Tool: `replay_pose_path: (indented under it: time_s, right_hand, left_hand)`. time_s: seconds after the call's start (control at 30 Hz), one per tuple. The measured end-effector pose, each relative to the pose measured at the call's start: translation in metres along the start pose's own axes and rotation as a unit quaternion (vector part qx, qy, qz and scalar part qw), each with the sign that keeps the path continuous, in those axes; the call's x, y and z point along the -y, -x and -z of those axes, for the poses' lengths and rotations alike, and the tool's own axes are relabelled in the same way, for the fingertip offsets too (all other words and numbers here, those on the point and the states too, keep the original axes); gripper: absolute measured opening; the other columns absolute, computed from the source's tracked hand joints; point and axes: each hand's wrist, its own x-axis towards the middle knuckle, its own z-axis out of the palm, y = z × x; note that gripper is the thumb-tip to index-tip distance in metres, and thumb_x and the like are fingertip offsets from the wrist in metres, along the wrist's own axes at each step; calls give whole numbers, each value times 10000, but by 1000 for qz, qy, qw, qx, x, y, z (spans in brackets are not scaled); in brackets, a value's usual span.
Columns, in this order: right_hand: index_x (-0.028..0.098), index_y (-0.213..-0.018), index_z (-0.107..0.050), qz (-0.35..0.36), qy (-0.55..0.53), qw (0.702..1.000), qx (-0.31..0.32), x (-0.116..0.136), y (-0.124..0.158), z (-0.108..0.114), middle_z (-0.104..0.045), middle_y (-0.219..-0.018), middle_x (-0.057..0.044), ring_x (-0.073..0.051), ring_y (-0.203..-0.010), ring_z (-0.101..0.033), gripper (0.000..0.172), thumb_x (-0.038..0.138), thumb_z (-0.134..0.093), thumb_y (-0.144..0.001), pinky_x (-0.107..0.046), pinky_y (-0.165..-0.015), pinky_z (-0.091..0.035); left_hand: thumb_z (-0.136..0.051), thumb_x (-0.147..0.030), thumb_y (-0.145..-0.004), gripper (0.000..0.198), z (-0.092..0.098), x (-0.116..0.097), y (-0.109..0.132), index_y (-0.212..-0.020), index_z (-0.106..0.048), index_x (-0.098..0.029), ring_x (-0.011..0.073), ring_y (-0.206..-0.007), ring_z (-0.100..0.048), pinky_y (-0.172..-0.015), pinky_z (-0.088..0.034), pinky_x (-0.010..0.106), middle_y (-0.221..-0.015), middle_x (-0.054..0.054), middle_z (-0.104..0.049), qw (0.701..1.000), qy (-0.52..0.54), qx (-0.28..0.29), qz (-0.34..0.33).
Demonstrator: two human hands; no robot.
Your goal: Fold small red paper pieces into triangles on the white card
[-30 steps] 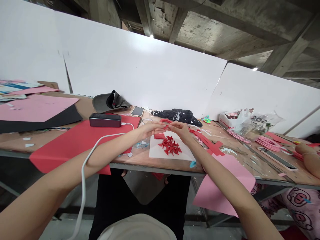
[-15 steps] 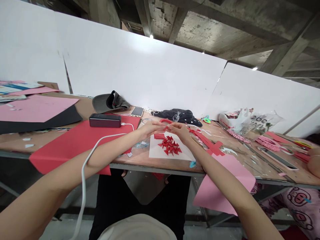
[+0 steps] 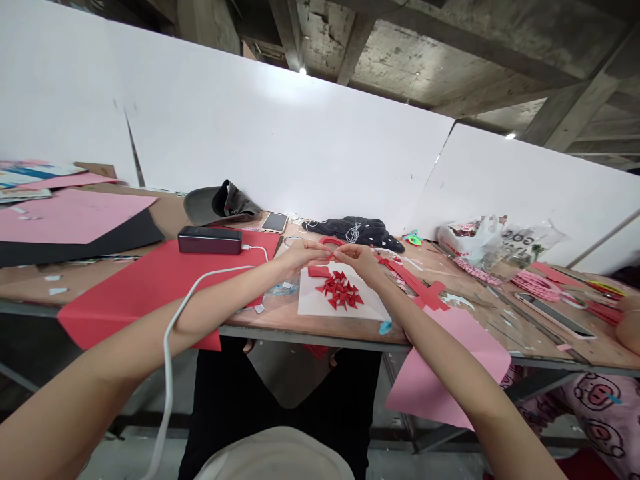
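Above the table, my left hand [image 3: 304,257] and my right hand [image 3: 358,259] meet with fingertips pinched on a red paper strip [image 3: 330,240]. The strip curves in a loop behind the fingers; its ends are partly hidden by them. Just below lies a white sheet [image 3: 311,303] carrying a pile of small folded red paper pieces [image 3: 341,291]. A flat red paper piece [image 3: 319,271] rests at the sheet's upper left. Right of my right hand, several red paper strips [image 3: 417,283] lie crossed over one another.
On the left, a dark power bank [image 3: 210,241] with a white cable [image 3: 169,360] sits on red paper [image 3: 135,287]. The cable crosses my left forearm. Pink paper [image 3: 445,367] overhangs the front edge. A cap [image 3: 223,203] and a phone [image 3: 275,223] stand behind. A co-worker's hand [image 3: 629,327] shows far right.
My hands stay nearly in place on the red paper strip, with the fingertips shifting slightly. The co-worker's hand at the far right has moved a little.
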Motion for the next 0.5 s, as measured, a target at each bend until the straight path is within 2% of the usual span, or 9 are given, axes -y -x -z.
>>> replay_pose_path:
  time_s: [0.2,0.37,0.5]
  right_hand:
    - [177,-809,-692,17,15,1000,-11,2,-4,0,-695,-792,-63,-192,-719,-633,255,413,-654,-721,-337,-677,-505]
    - [164,-789,-688,19,27,999,-15,5,-3,-2,-686,-787,-65,-180,-704,-624,258,406,-671,-699,-315,-660,-502]
    - [158,-793,-674,4,4,1000,6,2,-2,-4,-675,-752,-54,-172,-690,-627,273,415,-670,-700,-311,-664,-505]
  left_hand:
    - [-684,-381,-660,272,0,-3,-2,-850,-708,-187,280,-970,-613,-864,-454,412,-911,107,-712,1000,10,4,9]
    - [-723,-339,-628,261,4,0,-5,-841,-712,-188,274,-917,-633,-829,-474,409,-873,98,-714,999,-37,14,13]
    - [-726,-344,-634,256,4,6,-8,-822,-719,-171,265,-830,-660,-760,-507,378,-819,93,-715,997,-71,9,-17]
